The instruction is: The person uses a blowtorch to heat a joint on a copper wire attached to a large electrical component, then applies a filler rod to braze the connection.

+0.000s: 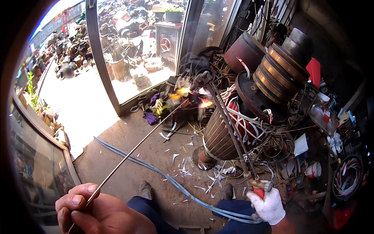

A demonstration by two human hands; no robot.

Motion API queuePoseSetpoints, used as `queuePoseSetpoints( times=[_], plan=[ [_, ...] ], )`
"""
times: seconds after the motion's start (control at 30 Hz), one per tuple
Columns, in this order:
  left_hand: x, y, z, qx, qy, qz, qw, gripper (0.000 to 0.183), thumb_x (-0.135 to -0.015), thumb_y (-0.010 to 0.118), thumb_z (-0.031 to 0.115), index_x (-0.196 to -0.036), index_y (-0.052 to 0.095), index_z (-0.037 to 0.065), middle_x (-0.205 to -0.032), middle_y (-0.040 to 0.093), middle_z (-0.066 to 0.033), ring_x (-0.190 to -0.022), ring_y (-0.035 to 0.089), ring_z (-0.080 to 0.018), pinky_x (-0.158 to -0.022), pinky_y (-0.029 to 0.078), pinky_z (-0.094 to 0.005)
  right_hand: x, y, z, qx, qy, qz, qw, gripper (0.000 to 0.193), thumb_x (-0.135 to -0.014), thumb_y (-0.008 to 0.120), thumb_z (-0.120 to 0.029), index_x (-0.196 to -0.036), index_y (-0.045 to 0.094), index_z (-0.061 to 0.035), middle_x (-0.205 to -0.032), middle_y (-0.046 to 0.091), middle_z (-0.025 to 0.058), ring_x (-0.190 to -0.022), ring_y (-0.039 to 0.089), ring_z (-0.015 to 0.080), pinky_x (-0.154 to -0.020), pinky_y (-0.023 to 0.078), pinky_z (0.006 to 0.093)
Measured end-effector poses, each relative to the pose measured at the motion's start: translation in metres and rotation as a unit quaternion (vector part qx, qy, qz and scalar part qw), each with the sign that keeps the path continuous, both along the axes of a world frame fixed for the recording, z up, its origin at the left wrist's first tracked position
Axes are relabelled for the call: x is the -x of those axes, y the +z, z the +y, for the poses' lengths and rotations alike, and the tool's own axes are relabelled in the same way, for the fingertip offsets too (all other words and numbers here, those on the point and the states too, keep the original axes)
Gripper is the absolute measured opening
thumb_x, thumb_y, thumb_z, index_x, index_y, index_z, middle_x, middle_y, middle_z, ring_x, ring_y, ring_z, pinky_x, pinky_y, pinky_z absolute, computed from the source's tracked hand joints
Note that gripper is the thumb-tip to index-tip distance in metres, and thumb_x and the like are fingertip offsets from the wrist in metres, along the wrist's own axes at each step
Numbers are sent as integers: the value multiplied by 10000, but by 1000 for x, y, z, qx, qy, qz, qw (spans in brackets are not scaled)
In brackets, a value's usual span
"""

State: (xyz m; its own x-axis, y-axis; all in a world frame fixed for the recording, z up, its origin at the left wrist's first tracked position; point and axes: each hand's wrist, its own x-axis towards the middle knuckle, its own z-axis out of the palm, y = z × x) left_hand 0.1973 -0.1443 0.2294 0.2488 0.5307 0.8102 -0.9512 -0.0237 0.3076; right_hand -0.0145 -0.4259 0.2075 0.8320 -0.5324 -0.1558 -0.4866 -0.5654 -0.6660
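Observation:
My bare left hand pinches a thin metal rod at lower left. The rod slants up and away, its far tip at orange and yellow flames. In a white knitted glove, my right hand grips a gas torch by its red handle. Two long tubes run from it to the torch head, beside the flames. What the flame plays on is hidden by glare. Right behind the tubes leans a motor rotor with copper-coloured slip rings and white leads.
Blue hoses cross the floor to the torch. Paper scraps lie around the rotor's lower end. A glass door frame stands at upper left, scrap piled outside. Coiled wire and a white tub are at right.

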Motion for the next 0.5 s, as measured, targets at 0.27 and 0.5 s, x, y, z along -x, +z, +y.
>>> queuePoseSetpoints(
  times=[0.27,0.5],
  plan=[
    [-7,8,-24,33,35,-44,998,82,-953,547,43,-1006,564,-17,-853,619,-153,-644,583,-206,-552,524,-314,-18,20,15,-51,-50,10,997,308,-891,706,-125,-1123,626,62,-667,646,54,-597,624,118,-579,506,278],
    [-2,-6,-7,-38,22,21,999,235,-1015,444,68,-1098,638,-38,-975,636,-163,-786,611,-224,-743,536,-326,-6,-4,-1,-21,-16,-15,1000,332,-876,737,-177,-1098,643,52,-848,694,156,-792,684,275,-728,532,355]
  ],
)
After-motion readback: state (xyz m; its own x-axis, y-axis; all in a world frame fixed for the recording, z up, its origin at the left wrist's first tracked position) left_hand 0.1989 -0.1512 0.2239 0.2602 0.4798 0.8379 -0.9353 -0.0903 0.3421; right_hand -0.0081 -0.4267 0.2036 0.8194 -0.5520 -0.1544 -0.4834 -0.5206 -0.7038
